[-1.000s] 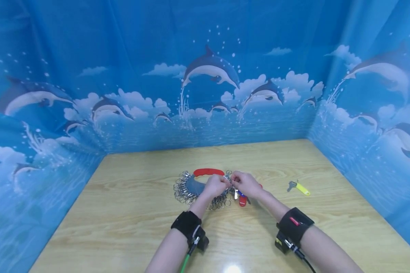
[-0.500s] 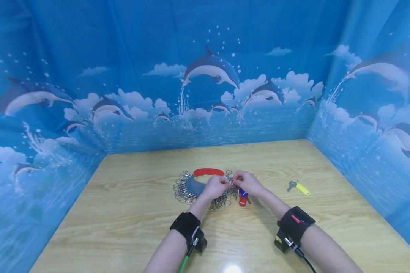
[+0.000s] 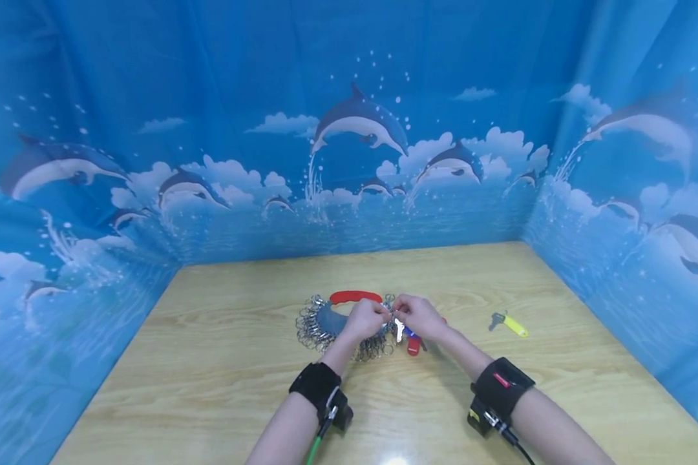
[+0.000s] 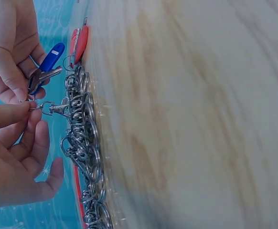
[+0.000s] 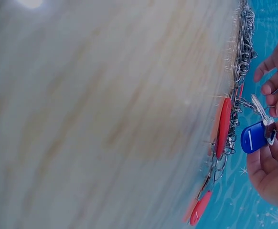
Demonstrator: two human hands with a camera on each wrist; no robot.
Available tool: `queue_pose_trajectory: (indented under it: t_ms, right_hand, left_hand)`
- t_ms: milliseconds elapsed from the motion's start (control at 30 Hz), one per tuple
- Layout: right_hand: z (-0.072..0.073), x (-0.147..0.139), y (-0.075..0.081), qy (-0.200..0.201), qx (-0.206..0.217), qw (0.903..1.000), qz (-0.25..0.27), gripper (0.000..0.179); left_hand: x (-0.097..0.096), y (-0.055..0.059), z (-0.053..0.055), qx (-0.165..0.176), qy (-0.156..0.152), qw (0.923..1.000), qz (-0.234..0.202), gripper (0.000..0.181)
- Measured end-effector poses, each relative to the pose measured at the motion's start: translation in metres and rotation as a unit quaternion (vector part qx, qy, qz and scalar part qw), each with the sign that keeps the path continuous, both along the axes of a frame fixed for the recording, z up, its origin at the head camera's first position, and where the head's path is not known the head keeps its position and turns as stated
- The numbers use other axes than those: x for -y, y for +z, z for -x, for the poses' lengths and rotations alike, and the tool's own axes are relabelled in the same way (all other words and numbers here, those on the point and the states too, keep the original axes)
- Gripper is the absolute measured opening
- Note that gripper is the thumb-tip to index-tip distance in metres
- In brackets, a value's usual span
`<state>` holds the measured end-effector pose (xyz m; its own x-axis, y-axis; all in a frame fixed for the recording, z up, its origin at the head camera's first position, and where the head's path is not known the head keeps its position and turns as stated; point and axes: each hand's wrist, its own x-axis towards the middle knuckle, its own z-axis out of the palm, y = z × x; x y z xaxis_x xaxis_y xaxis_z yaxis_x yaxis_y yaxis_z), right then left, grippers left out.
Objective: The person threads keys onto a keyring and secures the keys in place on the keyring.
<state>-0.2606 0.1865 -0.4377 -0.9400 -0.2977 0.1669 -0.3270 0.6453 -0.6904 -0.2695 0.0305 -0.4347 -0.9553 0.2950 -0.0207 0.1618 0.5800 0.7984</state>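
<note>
A grey curved key holder [image 3: 329, 318] with a red handle [image 3: 355, 296] lies on the table, fringed with metal clasps and split rings. My left hand [image 3: 364, 318] pinches a split ring [image 4: 46, 108] at the end of one clasp, between thumb and forefinger. Just to its right, my right hand [image 3: 420, 316] holds a silver key [image 5: 260, 109] with a blue tag [image 5: 254, 138], its fingertips close against that same ring. Both hands' fingertips nearly meet over the holder's right end. The exact link between key and ring is partly hidden by the fingers.
Red key tags [image 5: 224, 127] lie by the holder's right end, one [image 3: 413, 347] below my right hand. Farther right on the wooden table [image 3: 221, 387] is a key with a yellow tag [image 3: 515, 326]. A blue dolphin-print curtain [image 3: 256, 219] encloses the back and sides.
Both hands stay at the holder's right end with small finger movements. The silver key, out of sight half a second ago, hangs visible again below my right fingers.
</note>
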Motion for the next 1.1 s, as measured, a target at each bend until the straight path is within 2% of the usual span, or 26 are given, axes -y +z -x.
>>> queue_pose_trajectory:
  t_ms: [267, 433, 567, 867, 1100]
  right_hand:
    - [-0.0022, 0.0039, -0.0019, 0.013, -0.06, 0.9969, -0.049, 0.005]
    - [-0.0017, 0.0032, -0.0015, 0.037, -0.104, 0.9934, -0.03, 0.004]
    - [-0.001, 0.0035, -0.0015, 0.042, -0.108, 0.9928, -0.028, 0.005]
    - [0.0016, 0.0056, -0.0044, 0.024, -0.093, 0.9935, -0.062, 0.006]
    - [0.0014, 0.0055, -0.0032, 0.027, -0.093, 0.9934, -0.061, 0.006]
  left_hand:
    - [0.0024, -0.0037, 0.0048, -0.005, 0.006, 0.9998, 0.02, 0.01]
    - [0.0026, -0.005, 0.0076, -0.016, 0.01, 0.9996, 0.02, 0.011]
    - [0.0027, -0.0052, 0.0074, -0.021, 0.013, 0.9995, 0.022, 0.013]
    - [0.0014, -0.0063, 0.0059, -0.002, 0.031, 0.9993, 0.019, 0.012]
    - [0.0008, -0.0069, 0.0069, 0.019, 0.042, 0.9989, 0.01, 0.012]
